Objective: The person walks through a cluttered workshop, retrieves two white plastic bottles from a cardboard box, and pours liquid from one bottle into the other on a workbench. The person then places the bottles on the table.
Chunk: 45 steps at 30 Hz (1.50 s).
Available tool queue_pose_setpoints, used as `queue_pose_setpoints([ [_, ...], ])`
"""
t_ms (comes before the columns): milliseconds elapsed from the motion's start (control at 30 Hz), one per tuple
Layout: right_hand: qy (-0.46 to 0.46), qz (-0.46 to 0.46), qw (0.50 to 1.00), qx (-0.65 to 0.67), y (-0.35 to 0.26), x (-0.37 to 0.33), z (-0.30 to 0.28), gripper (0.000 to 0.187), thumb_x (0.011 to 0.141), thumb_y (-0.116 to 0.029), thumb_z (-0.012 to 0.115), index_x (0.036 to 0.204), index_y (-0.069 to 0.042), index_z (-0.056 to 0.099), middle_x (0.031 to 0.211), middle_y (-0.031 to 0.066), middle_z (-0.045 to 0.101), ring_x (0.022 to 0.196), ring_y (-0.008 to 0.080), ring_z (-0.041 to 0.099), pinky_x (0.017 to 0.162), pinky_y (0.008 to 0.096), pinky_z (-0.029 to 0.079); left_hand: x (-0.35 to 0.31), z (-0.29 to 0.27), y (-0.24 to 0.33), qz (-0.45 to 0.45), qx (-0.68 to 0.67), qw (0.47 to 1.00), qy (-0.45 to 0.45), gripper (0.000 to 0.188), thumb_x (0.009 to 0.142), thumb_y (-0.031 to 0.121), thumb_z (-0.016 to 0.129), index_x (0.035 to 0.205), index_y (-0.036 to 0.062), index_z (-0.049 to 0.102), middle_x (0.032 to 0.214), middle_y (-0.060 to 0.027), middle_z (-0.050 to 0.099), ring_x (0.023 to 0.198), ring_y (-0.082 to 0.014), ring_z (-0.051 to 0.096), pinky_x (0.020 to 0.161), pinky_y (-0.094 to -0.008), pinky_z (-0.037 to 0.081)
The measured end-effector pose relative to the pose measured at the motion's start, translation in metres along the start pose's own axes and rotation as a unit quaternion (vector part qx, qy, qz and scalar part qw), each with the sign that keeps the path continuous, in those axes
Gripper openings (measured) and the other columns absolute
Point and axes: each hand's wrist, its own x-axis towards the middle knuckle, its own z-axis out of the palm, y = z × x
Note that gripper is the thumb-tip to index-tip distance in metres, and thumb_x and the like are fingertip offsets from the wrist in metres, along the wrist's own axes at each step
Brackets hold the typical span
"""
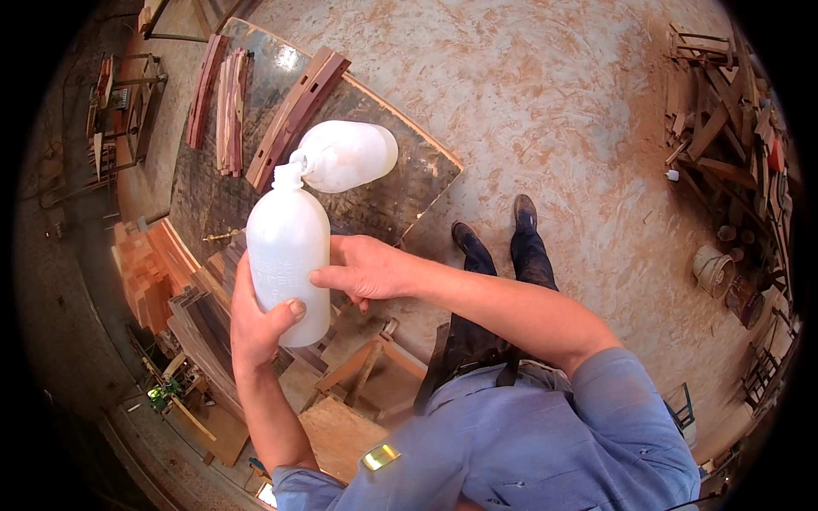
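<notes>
My left hand [256, 315] grips a translucent white plastic bottle [288, 230], its thumb across the lower front. My right hand [362, 268] holds the same bottle from the right, with a fingertip pressed to its side and other fingers partly hidden behind it. The bottle is roughly upright in the picture, and its open-looking neck points away from me. A second white plastic bottle [354, 155] is just beyond, over the dark tabletop [358, 102]. Its neck points left, close to the held bottle's mouth; whether the two touch I cannot tell.
Long reddish wood pieces [298, 111] lie on the tabletop. Stacked boards [153, 272] stand to the left, and a wooden frame [366, 375] is close to my body. A heap of scrap wood [724, 128] and a bucket [712, 270] line the right side of the dusty floor [545, 111].
</notes>
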Motion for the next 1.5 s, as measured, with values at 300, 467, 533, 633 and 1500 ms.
queue_pose_setpoints([
  [300, 0.034, 0.005, 0.998, -0.046, 0.003, -0.003, -0.007, 0.064, 0.096, -0.04, 0.067, 0.145, -0.002, 0.048, 0.1, 0.016, 0.071, 0.054, 0.0161, 0.063, 0.048, 0.0308, 0.056, 0.007, 0.005, -0.027, 0.036, -0.015, 0.999, 0.004, 0.108, 0.065, 0.048, 0.088, 0.147, -0.0026, 0.04, 0.131, -0.0154, 0.058, 0.119, -0.0255, 0.06, 0.099, -0.0417, 0.05],
  [467, 0.056, 0.0, 0.996, -0.068, -0.002, -0.006, -0.011, 0.067, 0.095, -0.039, 0.069, 0.146, -0.003, 0.047, 0.113, 0.0198, 0.071, 0.068, 0.0222, 0.07, 0.054, 0.034, 0.06, 0.014, 0.011, -0.047, 0.066, -0.026, 0.997, 0.019, 0.104, 0.066, 0.046, 0.087, 0.146, -0.0014, 0.041, 0.131, -0.0144, 0.057, 0.119, -0.0254, 0.059, 0.1, -0.0424, 0.05],
  [533, 0.067, -0.024, 0.994, -0.079, -0.005, -0.011, -0.013, 0.067, 0.094, -0.038, 0.069, 0.147, -0.003, 0.047, 0.117, 0.0204, 0.07, 0.08, 0.026, 0.073, 0.059, 0.0362, 0.063, 0.018, 0.015, -0.055, 0.083, -0.04, 0.996, 0.02, 0.104, 0.066, 0.046, 0.087, 0.146, -0.0011, 0.04, 0.131, -0.0142, 0.057, 0.12, -0.0254, 0.059, 0.1, -0.0426, 0.05],
  [633, 0.082, 0.011, 0.993, -0.079, -0.007, -0.017, -0.015, 0.067, 0.093, -0.037, 0.071, 0.145, -0.002, 0.049, 0.123, 0.0203, 0.07, 0.1, 0.0283, 0.072, 0.072, 0.0381, 0.063, 0.022, 0.022, -0.066, 0.108, -0.062, 0.992, 0.025, 0.105, 0.067, 0.047, 0.088, 0.147, -0.0008, 0.039, 0.133, -0.014, 0.056, 0.121, -0.0252, 0.058, 0.1, -0.0427, 0.049],
  [1500, 0.303, 0.151, 0.915, 0.218, 0.082, -0.21, -0.2, 0.021, 0.104, -0.012, 0.058, 0.123, -0.005, 0.054, 0.105, 0.0108, 0.064, 0.087, 0.0228, 0.068, 0.065, 0.0385, 0.059, 0.077, 0.188, -0.171, 0.268, -0.174, 0.843, 0.433, 0.11, 0.074, 0.046, 0.091, 0.152, 0.0011, 0.027, 0.143, -0.0123, 0.044, 0.13, -0.0246, 0.048, 0.111, -0.0423, 0.04],
])
